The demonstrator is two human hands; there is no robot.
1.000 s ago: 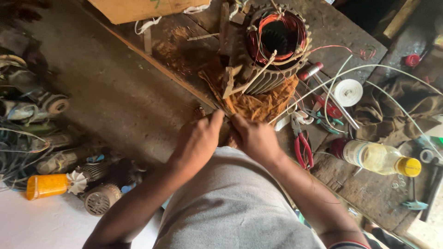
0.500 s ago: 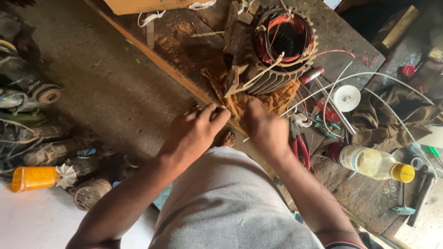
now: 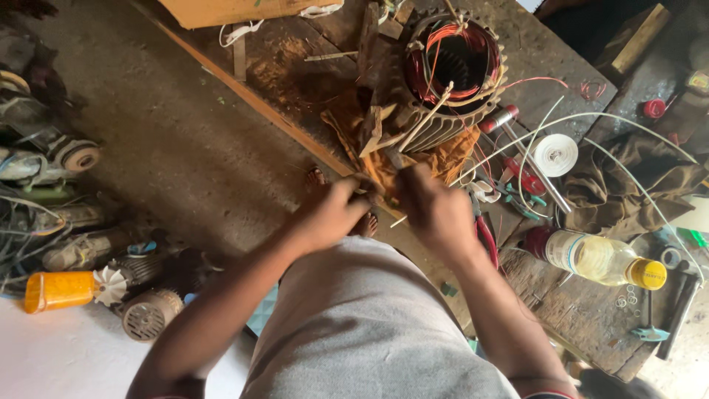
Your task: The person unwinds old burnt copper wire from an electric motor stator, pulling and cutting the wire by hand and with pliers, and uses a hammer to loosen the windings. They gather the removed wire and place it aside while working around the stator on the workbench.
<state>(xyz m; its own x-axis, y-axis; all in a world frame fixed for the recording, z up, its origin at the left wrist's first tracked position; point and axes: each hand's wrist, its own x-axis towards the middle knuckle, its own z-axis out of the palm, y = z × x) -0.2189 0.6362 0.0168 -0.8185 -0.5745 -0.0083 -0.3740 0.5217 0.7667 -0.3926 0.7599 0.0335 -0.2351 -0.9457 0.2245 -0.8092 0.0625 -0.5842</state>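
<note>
Two hands meet at the near edge of the bench (image 3: 591,325), both working one small piece.

Far left, on the floor (image 3: 185,162): a heap of old motors (image 3: 59,155) and cables, an orange cylinder (image 3: 59,290) with a white fan wheel, and a ribbed grey motor housing (image 3: 151,316).

Left hand (image 3: 332,214): fingers curled narrow, pinched shut on the near end of a thin pale strip (image 3: 391,199), possibly an insulation sliver; its exact kind is too small to tell. The left thumb is hidden behind the knuckles.

Right hand (image 3: 436,210): just beside the left, fingers also closed, gripping a small dark tool or stick end at the same spot. Whether it touches the strip itself cannot be told.

Key relation: the strip lies between the two hands, its long axis running up and to the right, away from the body toward the motor stator (image 3: 450,74). Both hands are about equally near the strip; the right is nearer the stator.

Stator: lies tilted on an orange cloth (image 3: 450,155), open bore facing the camera, copper windings visible inside, pale wooden sticks (image 3: 425,118) leaning from its slots.

Right of the hands: red-handled pliers (image 3: 484,236) close by the right wrist, a screwdriver (image 3: 532,159), a white tape roll (image 3: 555,154), white tubing (image 3: 628,125) arching across the bench, and a clear bottle with yellow cap (image 3: 602,258) lying on its side.
</note>
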